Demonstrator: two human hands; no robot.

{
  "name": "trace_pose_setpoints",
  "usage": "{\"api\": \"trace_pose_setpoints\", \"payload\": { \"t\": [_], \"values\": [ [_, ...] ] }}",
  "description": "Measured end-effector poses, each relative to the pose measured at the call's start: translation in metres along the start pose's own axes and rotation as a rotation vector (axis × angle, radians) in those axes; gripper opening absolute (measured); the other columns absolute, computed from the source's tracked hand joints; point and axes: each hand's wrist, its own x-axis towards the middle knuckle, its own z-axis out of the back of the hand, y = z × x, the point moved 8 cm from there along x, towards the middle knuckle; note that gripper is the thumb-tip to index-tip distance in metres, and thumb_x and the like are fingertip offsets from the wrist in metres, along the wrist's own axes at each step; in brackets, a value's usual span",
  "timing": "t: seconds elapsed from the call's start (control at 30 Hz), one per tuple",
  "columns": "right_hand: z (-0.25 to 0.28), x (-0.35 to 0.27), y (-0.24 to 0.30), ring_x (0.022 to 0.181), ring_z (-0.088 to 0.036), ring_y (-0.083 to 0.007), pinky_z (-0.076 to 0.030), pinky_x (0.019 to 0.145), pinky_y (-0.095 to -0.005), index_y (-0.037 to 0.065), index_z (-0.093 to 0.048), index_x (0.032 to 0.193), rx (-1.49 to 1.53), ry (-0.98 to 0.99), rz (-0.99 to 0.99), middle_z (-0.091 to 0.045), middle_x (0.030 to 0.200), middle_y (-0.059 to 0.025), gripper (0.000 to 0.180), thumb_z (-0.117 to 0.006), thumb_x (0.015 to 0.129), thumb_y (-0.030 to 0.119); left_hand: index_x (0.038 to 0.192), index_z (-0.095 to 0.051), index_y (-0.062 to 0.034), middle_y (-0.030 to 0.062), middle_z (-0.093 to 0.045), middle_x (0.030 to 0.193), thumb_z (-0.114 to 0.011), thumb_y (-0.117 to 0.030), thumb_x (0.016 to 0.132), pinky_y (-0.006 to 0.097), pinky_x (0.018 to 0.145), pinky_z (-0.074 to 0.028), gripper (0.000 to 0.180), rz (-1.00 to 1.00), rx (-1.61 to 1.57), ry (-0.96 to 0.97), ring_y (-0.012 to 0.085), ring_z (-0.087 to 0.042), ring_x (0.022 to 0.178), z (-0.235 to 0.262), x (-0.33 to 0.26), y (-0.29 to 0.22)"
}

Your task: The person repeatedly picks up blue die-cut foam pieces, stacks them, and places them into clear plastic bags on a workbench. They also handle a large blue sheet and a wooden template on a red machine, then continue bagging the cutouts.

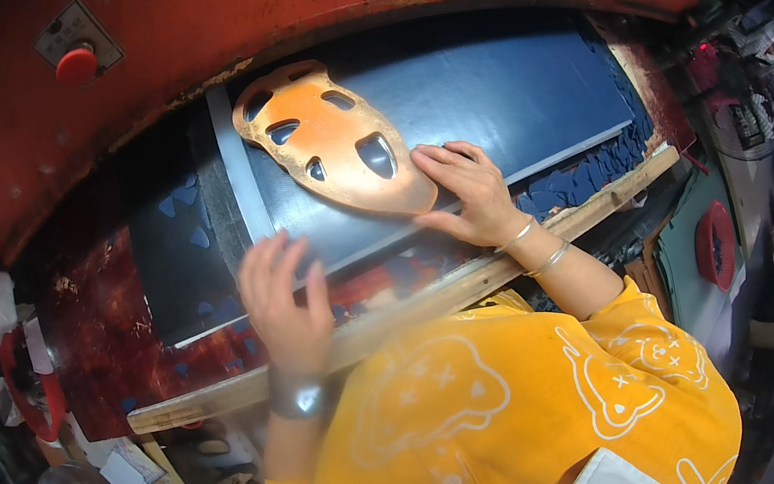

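The orange cutting template (pixel 330 139) lies flat on the dark sheet (pixel 505 91), long axis running far-left to near-right, its near-right tip touching the right hand (pixel 466 194), fingers flat and holding nothing, while the left hand (pixel 282 294) hovers spread, empty, nearer.

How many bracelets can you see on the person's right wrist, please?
2: one thin silver bangle sits nearer the right hand, the other bangle just behind it, toward the yellow sleeve. None seem hidden.
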Motion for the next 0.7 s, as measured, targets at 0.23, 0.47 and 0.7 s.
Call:
{"api": "trace_pose_setpoints", "payload": {
  "t": [0.23,0.47,0.7],
  "values": [
    [0.0,-0.01,-0.003,0.123,-0.051,-0.0322,-0.036,0.105,-0.0416,0.002,-0.049,0.133,0.092,-0.071,-0.007,-0.052,0.133,-0.0195,0.074,-0.077,0.073,0.034,0.097,-0.065,-0.0021,0.0145,-0.065,0.098,-0.068,-0.005,0.076,0.039,0.083,-0.048,0.022,-0.075,-0.233,0.155,0.0328,-0.061,0.093,-0.046,-0.064,-0.043],
    [0.174,-0.035,-0.121,0.139,-0.025,-0.0341,-0.018,0.114,-0.0435,-0.003,-0.028,0.143,-0.018,-1.013,-0.307,-0.027,0.149,-0.0205,0.069,-0.055,0.093,0.036,0.086,-0.065,-0.0014,0.0139,-0.065,0.084,-0.07,-0.006,0.075,0.038,0.071,-0.05,0.013,-0.12,-0.135,0.017,0.0317,-0.062,0.078,-0.049,-0.074,-0.037],
    [0.275,-0.037,-0.232,0.139,-0.026,-0.0364,-0.022,0.114,-0.0389,-0.008,-0.015,0.145,0.132,-1.203,-0.554,-0.022,0.15,-0.0281,0.083,-0.05,0.094,0.047,0.078,-0.065,-0.006,0.011,-0.063,0.079,-0.069,-0.014,0.078,0.04,0.068,-0.048,0.009,-0.027,-0.07,0.02,0.0319,-0.061,0.076,-0.054,-0.076,-0.03]
  ]
}}
